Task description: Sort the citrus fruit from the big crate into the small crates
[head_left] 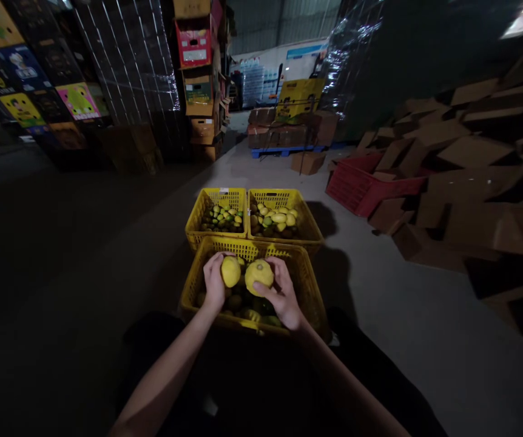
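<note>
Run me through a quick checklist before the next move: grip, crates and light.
1. Left hand has its fruit: ok, fingers wrap a yellow fruit.
2. Right hand has its fruit: ok, it holds a larger-looking yellow fruit.
3. Held fruits apart from each other: ok, a narrow gap shows between them.
4. Rear crates open on top: ok, the left rear crate and right rear crate are uncovered, with fruit in both.
5. Light inside the near crate: not ok, its contents are mostly in shadow.
6. Undersides of held fruits sound: cannot tell, hidden from this view.
</note>
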Action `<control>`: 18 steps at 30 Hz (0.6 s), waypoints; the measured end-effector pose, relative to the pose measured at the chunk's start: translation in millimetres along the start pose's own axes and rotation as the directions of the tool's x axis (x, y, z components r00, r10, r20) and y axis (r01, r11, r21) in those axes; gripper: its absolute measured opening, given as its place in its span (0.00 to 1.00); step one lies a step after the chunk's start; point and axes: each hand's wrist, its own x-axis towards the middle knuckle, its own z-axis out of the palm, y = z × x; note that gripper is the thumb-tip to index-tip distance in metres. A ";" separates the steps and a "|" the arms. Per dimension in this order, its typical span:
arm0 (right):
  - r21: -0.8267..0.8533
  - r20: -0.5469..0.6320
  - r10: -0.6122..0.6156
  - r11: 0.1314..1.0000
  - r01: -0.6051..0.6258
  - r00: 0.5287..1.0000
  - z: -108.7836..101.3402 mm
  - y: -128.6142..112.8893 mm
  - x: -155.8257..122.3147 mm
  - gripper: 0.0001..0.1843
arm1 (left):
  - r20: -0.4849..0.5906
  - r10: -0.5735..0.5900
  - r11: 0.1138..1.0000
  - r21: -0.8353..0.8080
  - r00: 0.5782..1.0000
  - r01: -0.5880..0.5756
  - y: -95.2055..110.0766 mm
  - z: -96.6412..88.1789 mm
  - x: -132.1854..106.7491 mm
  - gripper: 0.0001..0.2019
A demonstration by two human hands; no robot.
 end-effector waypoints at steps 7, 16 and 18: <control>-0.200 0.031 -0.238 0.950 0.239 0.971 7.7 -5.4 -5.6 0.28 | -0.005 0.009 1.000 -0.007 1.000 -0.009 8.5 -4.2 -12.9 0.13; -0.264 0.062 -0.376 0.887 0.379 0.924 6.3 -8.6 -11.3 0.29 | 0.025 -0.067 0.989 -0.131 0.997 0.070 5.1 -11.5 -15.9 0.14; -0.261 0.063 -0.349 0.898 0.353 0.935 6.0 -10.8 -11.9 0.29 | 0.079 0.007 0.993 -0.114 0.997 0.002 4.2 -11.3 -15.9 0.12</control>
